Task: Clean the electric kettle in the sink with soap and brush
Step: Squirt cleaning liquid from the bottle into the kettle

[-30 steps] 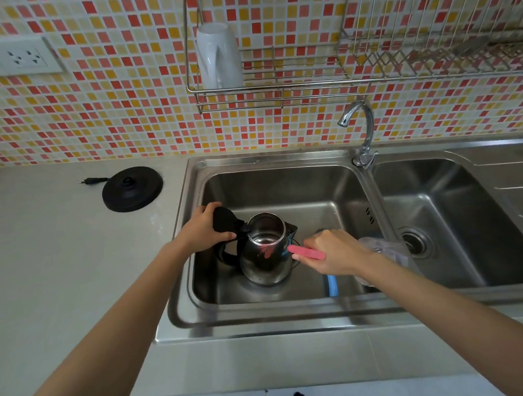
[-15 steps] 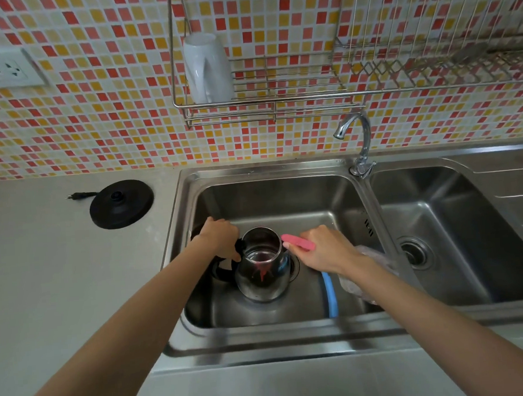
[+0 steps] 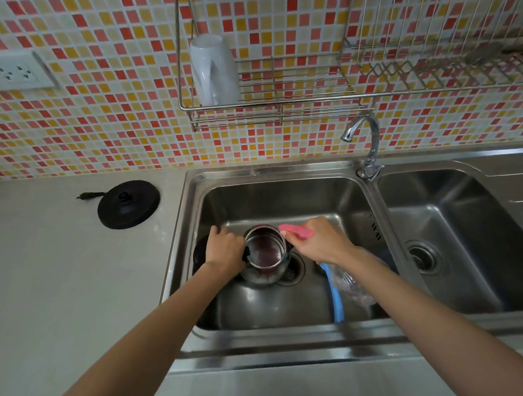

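Note:
A steel electric kettle [image 3: 265,255] stands upright and open-topped on the floor of the left sink basin [image 3: 285,202], beside the drain. My left hand [image 3: 225,250] grips its black handle on the left side. My right hand [image 3: 319,240] holds a pink brush [image 3: 296,231] whose end lies at the kettle's right rim. The brush's bristles are hidden.
A blue-handled tool [image 3: 336,297] and a clear plastic bag [image 3: 351,287] lie in the basin under my right forearm. The faucet [image 3: 369,148] stands between the two basins. The black kettle base [image 3: 129,204] sits on the counter at left. A white cup [image 3: 214,69] hangs in the wall rack.
The view has tilted down and closer to the sink. My right hand moved the pink brush up to the kettle's rim; my left hand shifted lower on the handle.

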